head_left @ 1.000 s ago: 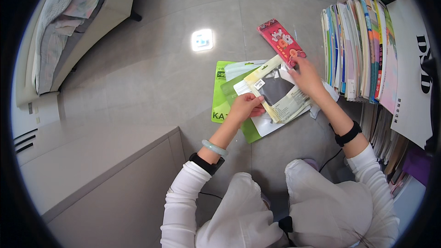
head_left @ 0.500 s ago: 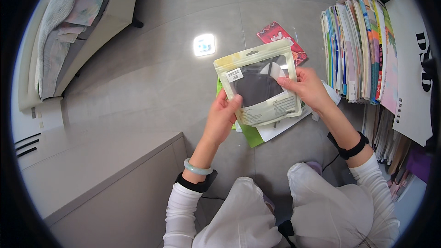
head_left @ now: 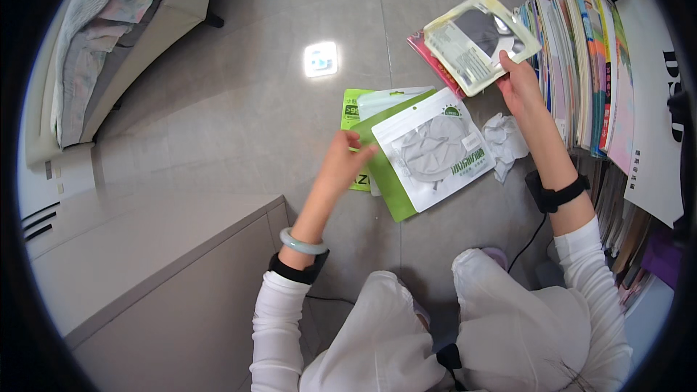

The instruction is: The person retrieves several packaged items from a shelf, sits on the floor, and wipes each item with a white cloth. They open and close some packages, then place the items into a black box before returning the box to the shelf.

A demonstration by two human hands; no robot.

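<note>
In my right hand point(head_left: 521, 87) is a cream-edged pouch point(head_left: 451, 49) with a clear window. Something dark and flat shows inside, its kind unclear. The hand grips its lower right edge, above a red printed packet point(head_left: 431, 58) partly covered by the pouch. My left hand point(head_left: 347, 161) holds nothing, thumb and fingers apart, by the left edge of a stack on the floor. On top lies a white packet point(head_left: 475, 117) with folded pale fabric behind its window. A green packet point(head_left: 396, 199) and a lime packet point(head_left: 351, 101) stick out beneath.
Crumpled white material point(head_left: 506, 141) lies right of the stack. Books and magazines point(head_left: 563, 72) stand along the right, beside a large white bag point(head_left: 653, 116). A low grey cabinet point(head_left: 167, 247) fills the lower left. A bed point(head_left: 152, 51) stands at upper left.
My right hand has carried the pouch up and right, turning it, over the red packet. My left hand has let go of it and moved slightly left. The white packet is now uncovered.
</note>
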